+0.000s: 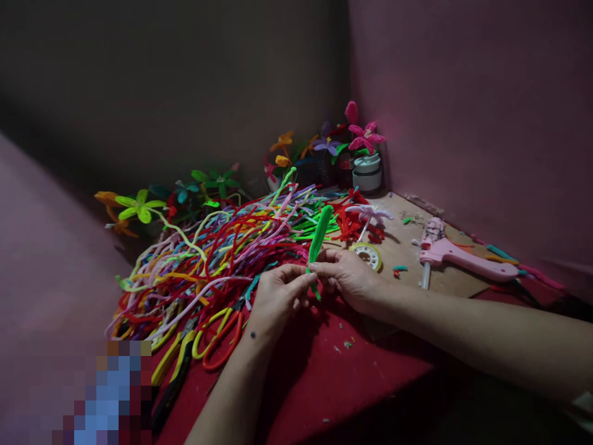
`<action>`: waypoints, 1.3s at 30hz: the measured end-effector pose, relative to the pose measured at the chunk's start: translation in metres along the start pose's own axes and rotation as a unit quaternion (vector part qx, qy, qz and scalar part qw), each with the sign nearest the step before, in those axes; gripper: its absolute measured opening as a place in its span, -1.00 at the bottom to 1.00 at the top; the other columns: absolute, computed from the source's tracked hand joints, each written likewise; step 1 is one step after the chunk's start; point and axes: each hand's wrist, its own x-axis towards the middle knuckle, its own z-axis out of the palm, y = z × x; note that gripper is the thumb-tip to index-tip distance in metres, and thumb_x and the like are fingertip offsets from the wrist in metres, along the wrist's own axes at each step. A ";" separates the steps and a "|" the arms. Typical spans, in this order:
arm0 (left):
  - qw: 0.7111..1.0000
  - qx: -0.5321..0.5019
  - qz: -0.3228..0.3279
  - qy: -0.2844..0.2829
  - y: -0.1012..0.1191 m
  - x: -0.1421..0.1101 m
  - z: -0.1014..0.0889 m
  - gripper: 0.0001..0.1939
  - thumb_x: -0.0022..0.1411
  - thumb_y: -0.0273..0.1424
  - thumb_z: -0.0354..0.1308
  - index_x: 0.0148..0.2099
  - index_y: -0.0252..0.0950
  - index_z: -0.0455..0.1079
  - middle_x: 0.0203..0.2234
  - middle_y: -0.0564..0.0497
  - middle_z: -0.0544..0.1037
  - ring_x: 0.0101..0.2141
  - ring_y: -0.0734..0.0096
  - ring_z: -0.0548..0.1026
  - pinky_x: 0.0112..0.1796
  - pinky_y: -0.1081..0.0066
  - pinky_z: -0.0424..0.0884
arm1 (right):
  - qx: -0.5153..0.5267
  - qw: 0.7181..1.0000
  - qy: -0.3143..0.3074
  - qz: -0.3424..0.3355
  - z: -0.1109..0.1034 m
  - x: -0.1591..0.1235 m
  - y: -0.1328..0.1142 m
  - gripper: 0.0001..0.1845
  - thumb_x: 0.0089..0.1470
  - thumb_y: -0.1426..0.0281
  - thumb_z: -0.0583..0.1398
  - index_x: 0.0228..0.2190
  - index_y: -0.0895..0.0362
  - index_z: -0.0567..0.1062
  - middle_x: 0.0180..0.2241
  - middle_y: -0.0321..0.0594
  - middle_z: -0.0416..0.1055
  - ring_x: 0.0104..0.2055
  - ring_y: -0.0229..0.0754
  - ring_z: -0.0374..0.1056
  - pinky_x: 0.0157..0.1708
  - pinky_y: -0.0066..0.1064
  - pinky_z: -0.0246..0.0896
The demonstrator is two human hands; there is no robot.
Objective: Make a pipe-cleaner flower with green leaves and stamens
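Here, fingers (pixel 301 284) (both hands', nearly closed) pinch a green leaf (pixel 320 233).

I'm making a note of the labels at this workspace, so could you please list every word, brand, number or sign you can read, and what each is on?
There is no readable text.
Pink glue gun: dark markings at its top end, too blurred to tell whether they are lettering.
Tape roll: no legible print.
White jar: no legible label.

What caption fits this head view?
Left hand and right hand pinch a green pipe-cleaner leaf beside a heap of colourful stems.
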 end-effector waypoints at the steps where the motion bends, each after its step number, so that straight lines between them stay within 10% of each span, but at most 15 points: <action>1: 0.999 0.029 0.013 0.010 0.000 0.000 0.001 -0.79 -0.04 -0.31 0.20 -0.42 -0.38 0.41 -0.74 0.09 0.36 -0.74 0.61 0.25 -0.69 0.58 0.13 | -0.012 1.000 0.006 0.002 0.000 0.000 -0.001 -0.78 -0.24 0.36 0.26 -0.55 0.20 0.33 -0.72 -0.42 0.19 -0.72 -0.44 0.01 -0.71 -0.53 -0.17; 18: 0.840 0.475 0.238 0.110 -0.020 -0.006 0.017 -0.82 0.12 -0.40 -0.05 -0.39 -0.30 0.36 -0.53 -0.12 0.47 -0.52 0.31 0.40 -0.48 0.42 0.14 | -0.204 0.976 0.049 -0.059 -0.003 0.006 0.010 -0.87 -0.17 0.40 0.19 -0.61 0.22 0.39 -0.65 -0.33 0.27 -0.57 -0.35 0.13 -0.59 -0.53 -0.02; 27: 0.976 0.201 0.077 0.021 -0.010 -0.001 0.009 -0.80 0.07 -0.36 -0.02 -0.57 -0.26 0.20 -0.75 0.14 0.22 -0.72 0.54 0.19 -0.64 0.52 0.06 | -0.121 0.992 0.015 -0.034 0.000 0.000 -0.004 -0.85 -0.13 0.37 0.18 -0.57 0.20 0.33 -0.75 -0.44 0.17 -0.72 -0.43 0.02 -0.70 -0.54 -0.14; 39: 0.987 0.147 0.056 -0.019 -0.004 -0.005 0.007 -0.71 0.02 -0.26 0.08 -0.62 -0.30 0.20 -0.77 0.17 0.15 -0.71 0.61 0.08 -0.65 0.53 0.00 | -0.059 0.994 0.051 -0.079 -0.006 0.008 -0.013 -0.79 -0.21 0.33 0.23 -0.63 0.21 0.34 -0.71 -0.41 0.19 -0.68 -0.43 0.04 -0.67 -0.52 -0.12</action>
